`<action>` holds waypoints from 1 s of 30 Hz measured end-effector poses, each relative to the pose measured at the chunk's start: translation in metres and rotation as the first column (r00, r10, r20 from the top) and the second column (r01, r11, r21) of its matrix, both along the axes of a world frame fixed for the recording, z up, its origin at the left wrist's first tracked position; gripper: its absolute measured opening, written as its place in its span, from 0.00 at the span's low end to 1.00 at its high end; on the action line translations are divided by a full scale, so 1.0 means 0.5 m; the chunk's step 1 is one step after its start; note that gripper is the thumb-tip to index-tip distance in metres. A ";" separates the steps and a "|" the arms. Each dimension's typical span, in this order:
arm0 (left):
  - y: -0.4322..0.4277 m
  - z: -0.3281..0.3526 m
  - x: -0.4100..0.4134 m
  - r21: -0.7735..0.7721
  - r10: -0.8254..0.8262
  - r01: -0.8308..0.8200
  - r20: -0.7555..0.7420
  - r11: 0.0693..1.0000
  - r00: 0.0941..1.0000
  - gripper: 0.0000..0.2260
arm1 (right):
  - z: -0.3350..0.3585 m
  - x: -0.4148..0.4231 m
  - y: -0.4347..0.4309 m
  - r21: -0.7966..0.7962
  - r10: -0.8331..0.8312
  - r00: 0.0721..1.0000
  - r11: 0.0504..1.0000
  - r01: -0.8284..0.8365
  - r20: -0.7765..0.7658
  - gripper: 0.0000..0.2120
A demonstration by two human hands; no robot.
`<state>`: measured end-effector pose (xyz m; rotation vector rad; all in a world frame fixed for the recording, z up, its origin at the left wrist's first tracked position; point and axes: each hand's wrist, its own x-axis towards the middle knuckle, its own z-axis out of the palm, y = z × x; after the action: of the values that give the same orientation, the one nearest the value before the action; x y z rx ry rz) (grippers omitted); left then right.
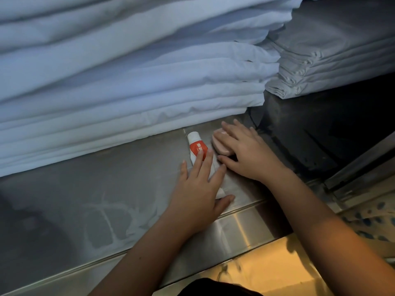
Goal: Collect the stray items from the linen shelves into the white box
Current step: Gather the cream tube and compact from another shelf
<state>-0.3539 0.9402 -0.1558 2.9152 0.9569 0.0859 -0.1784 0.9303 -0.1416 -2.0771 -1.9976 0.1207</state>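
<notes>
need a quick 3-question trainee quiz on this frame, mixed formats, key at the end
1. True or false: the left hand has straight fingers lying on the white tube with the orange label.
2. The right hand rests on: A) a spray bottle B) the pink soap bar C) a comb.
3. Short answer: what sits on the steel shelf directly behind both items?
Key: 1 true; 2 B; 3 the stack of folded white linens.
</notes>
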 end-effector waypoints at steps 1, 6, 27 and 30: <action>0.002 -0.002 0.000 0.000 0.002 -0.002 -0.020 1.000 1.000 0.32 | -0.001 -0.001 0.005 -0.015 0.003 1.000 1.000 -0.003 -0.008 0.28; -0.001 -0.005 -0.006 -0.038 -0.010 0.009 -0.013 0.999 1.000 0.32 | -0.011 -0.008 -0.005 0.016 -0.012 1.000 1.000 0.012 -0.008 0.27; -0.082 0.005 -0.069 -0.003 -0.191 0.192 0.110 0.981 0.975 0.27 | -0.027 -0.075 -0.163 0.037 -0.163 0.987 0.986 0.162 0.012 0.28; -0.096 0.000 -0.074 0.056 -0.224 0.217 0.165 0.975 0.961 0.24 | -0.025 -0.082 -0.183 0.008 -0.187 0.982 0.982 0.187 0.012 0.28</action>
<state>-0.3909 0.8924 -0.1555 2.9660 0.6074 0.3370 -0.2193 0.8388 -0.1541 -2.2532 -1.7954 0.0652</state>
